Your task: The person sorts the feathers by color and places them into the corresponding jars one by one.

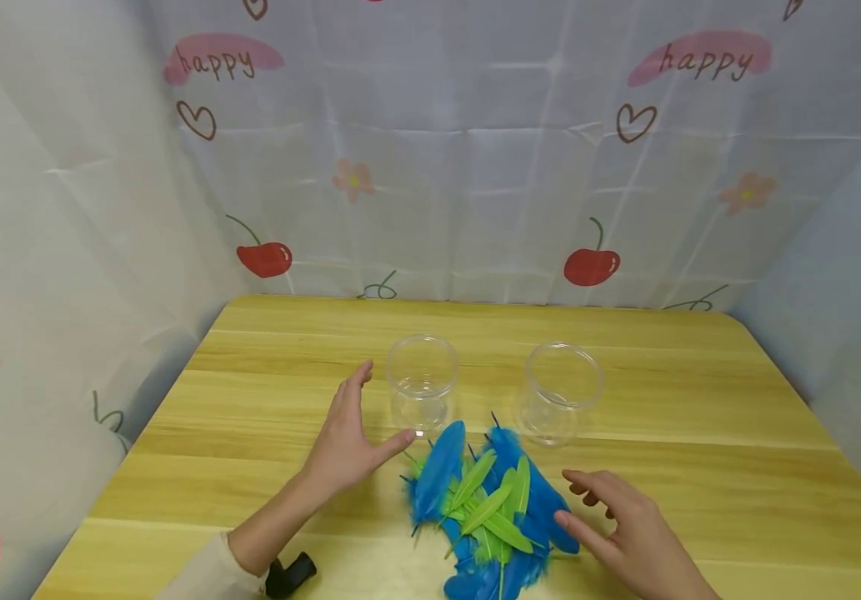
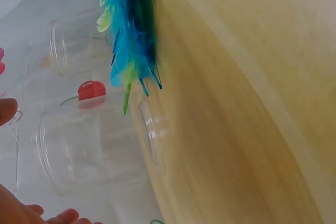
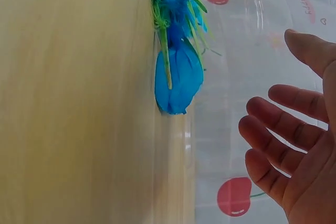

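A heap of blue and green feathers (image 1: 486,508) lies on the wooden table (image 1: 700,433) near its front edge. Behind it stand two clear plastic jars, one on the left (image 1: 422,385) and one on the right (image 1: 558,393), both upright. My left hand (image 1: 351,437) hovers with spread fingers beside the left jar, holding nothing. My right hand (image 1: 618,521) hovers just right of the feathers, fingers relaxed and empty. The left wrist view shows the feathers (image 2: 131,30) and the near jar (image 2: 100,148). In the right wrist view are my fingers (image 3: 286,140) and a blue feather (image 3: 178,80).
A patterned white curtain (image 1: 475,167) with cherries and "happy" prints walls the table on three sides. A small black object (image 1: 291,575) sits at the front edge by my left sleeve.
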Demonstrator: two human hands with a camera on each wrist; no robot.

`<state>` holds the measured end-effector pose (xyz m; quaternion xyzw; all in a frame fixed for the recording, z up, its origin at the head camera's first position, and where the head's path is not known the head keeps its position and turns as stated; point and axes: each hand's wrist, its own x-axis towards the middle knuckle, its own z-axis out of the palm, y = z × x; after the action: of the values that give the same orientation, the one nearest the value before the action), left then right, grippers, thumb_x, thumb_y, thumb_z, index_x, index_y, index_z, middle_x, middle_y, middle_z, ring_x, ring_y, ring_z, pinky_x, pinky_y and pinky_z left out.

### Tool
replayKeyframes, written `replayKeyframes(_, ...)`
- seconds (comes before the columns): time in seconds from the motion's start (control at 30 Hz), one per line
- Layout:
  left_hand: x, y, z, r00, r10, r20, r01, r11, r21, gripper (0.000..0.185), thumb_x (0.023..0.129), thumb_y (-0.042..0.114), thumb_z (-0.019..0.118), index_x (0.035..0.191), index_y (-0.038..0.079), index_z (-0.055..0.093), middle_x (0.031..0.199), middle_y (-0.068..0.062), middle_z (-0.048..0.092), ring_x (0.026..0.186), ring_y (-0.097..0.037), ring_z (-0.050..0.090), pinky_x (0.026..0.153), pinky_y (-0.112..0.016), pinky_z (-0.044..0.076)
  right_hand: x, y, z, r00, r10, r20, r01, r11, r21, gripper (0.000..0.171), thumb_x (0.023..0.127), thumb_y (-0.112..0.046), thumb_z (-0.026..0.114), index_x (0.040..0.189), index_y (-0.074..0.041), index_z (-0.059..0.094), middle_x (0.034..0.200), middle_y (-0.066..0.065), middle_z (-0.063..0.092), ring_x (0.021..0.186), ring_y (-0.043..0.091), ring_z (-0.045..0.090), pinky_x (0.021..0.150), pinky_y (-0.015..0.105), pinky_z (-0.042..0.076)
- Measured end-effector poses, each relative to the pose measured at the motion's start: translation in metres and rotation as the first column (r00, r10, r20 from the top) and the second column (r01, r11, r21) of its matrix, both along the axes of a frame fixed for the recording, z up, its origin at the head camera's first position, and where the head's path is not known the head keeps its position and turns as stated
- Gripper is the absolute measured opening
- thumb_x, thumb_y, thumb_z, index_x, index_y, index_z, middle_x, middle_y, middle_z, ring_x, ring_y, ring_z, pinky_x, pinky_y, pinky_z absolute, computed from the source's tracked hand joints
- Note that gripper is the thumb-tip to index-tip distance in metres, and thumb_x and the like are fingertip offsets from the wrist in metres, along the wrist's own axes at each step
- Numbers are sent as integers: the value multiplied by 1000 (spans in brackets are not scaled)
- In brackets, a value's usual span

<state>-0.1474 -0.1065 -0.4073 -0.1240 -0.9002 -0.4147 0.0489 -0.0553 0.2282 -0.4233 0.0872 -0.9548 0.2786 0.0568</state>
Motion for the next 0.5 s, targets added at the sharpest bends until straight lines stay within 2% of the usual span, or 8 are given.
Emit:
replayKeyframes(0.13, -6, 1, -1, 999, -1, 43, -1, 999, 42, 104, 80, 35, 83, 156, 8, 18, 154, -18, 32, 140, -37, 33, 105, -65, 33, -1, -1, -1, 1000, 22, 19, -21, 999, -44, 37, 86, -32, 78, 116, -12, 70, 96, -10, 64, 79, 5, 53, 62, 23, 48)
replayKeyframes(0.37, -17, -2, -6, 997, -21, 81, 13, 995, 100, 102, 79, 35, 84, 155, 6, 20, 154, -20, 31, 140, -39, 32, 106, -65, 32, -3, -3, -9, 993, 99, -71, -107, 987, -121, 24, 85, -22, 79, 107, -13, 71, 84, -20, 58, 70, -1, 49, 54, 22, 43)
replayKeyframes(0.5, -24, -2, -10, 996, -30, 90, 18, 992, 128, 102, 79, 34, 85, 154, 7, 22, 153, -21, 31, 139, -39, 34, 106, -63, 34, -5, -3, -13, 992, 121, -29, -124, 981, -146, 22, 88, -23, 77, 106, -12, 71, 77, -21, 54, 66, -2, 47, 53, 21, 43)
